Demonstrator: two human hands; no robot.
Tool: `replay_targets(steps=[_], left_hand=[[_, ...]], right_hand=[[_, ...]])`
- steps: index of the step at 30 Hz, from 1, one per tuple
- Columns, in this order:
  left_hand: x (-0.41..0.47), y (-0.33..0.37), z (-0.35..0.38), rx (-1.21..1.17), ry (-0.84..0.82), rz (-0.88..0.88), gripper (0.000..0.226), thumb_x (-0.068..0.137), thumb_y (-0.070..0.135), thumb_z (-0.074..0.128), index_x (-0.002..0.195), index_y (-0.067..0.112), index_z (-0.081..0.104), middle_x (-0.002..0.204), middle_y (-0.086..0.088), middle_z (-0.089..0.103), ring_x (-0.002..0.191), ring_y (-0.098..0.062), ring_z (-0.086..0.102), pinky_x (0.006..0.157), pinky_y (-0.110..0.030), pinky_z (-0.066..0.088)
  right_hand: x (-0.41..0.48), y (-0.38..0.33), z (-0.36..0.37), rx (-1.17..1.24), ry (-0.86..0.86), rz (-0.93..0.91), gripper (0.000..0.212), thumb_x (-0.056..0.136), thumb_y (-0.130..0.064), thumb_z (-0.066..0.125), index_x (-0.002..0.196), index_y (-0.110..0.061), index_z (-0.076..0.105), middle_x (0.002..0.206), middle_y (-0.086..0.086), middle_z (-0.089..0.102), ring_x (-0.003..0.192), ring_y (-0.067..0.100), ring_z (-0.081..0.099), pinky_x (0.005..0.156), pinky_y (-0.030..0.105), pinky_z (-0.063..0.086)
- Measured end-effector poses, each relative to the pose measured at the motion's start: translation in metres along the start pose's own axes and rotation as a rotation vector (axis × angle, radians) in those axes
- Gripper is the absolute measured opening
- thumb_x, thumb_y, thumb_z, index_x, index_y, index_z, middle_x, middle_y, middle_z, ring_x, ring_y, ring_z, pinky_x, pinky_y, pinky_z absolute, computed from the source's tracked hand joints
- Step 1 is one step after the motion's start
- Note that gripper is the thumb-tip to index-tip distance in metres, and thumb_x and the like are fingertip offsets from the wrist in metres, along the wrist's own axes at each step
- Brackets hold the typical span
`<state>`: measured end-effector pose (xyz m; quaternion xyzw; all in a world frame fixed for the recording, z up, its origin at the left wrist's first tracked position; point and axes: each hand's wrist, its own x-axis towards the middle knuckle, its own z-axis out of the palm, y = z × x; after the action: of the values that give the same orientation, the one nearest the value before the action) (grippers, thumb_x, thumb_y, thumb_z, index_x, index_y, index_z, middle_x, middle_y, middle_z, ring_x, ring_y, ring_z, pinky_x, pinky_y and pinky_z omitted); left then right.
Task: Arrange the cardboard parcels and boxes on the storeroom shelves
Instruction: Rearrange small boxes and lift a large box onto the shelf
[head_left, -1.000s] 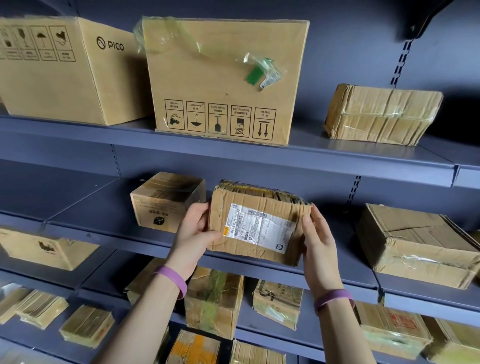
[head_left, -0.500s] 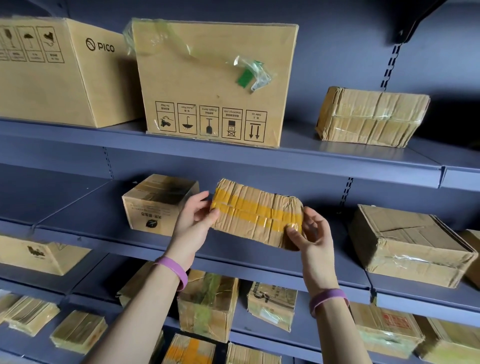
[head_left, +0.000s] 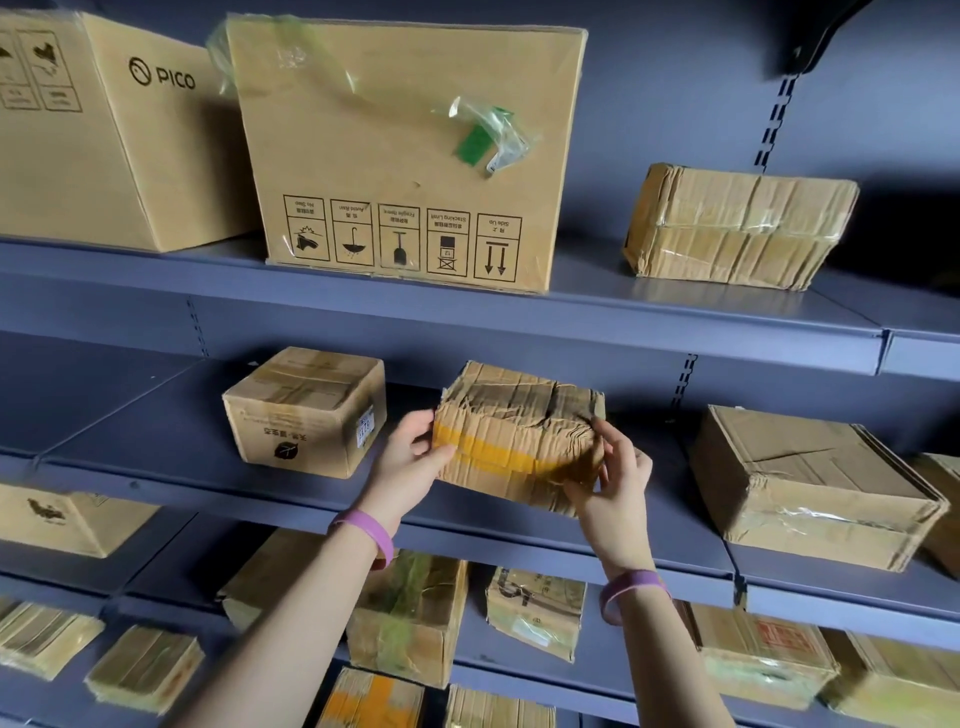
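Grey shelves (head_left: 467, 312) hold cardboard boxes (head_left: 405, 156). The left hand (head_left: 410, 460) and right hand (head_left: 618, 486) grip a crumpled parcel (head_left: 519, 431) by its ends, over the middle shelf (head_left: 156, 441) beside a small box (head_left: 306, 410). Best to set it flat, square to the edge.

A blue-grey painted metal shelving unit (head_left: 363, 322) fills the whole view, its flat boards running left to right in tiers. The top shelf board (head_left: 587, 296) has a folded front lip and meets a neighbouring board at a seam on the right. The middle shelf board (head_left: 156, 441) lies below it, and the lower shelf board (head_left: 171, 566) below that. Behind them stands a smooth blue-grey back panel (head_left: 675, 78). A slotted upright strip (head_left: 775, 124) runs down it on the right, under a black angled bracket (head_left: 821, 47). Soft light falls from the front; the upper right corner lies in deep shadow.
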<state>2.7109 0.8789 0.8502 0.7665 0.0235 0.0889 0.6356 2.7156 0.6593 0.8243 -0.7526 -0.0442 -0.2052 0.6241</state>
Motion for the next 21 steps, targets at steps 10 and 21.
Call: replay_targets(steps=[10, 21], left_hand=[[0.010, -0.029, 0.024, 0.040, 0.045, -0.160, 0.027, 0.094, 0.002, 0.063, 0.113, 0.015, 0.050, 0.101, 0.014, 0.054, 0.098, -0.007, 0.057, 0.076, -0.014, 0.045], [0.009, 0.010, 0.027, 0.137, -0.103, 0.228, 0.041, 0.096, 0.011, 0.059, 0.133, 0.029, 0.055, 0.131, 0.021, 0.052, 0.119, 0.012, 0.044, 0.097, -0.005, 0.029]], right_hand=[[0.007, 0.022, 0.002, -0.050, -0.059, 0.093, 0.071, 0.077, 0.016, 0.067, 0.128, -0.030, 0.049, 0.116, -0.006, 0.037, 0.119, 0.019, 0.044, 0.097, 0.009, 0.037], [0.003, 0.010, -0.016, -0.083, 0.028, 0.068, 0.063, 0.081, 0.001, 0.076, 0.132, -0.027, 0.052, 0.129, -0.016, 0.047, 0.130, 0.009, 0.045, 0.108, 0.026, 0.034]])
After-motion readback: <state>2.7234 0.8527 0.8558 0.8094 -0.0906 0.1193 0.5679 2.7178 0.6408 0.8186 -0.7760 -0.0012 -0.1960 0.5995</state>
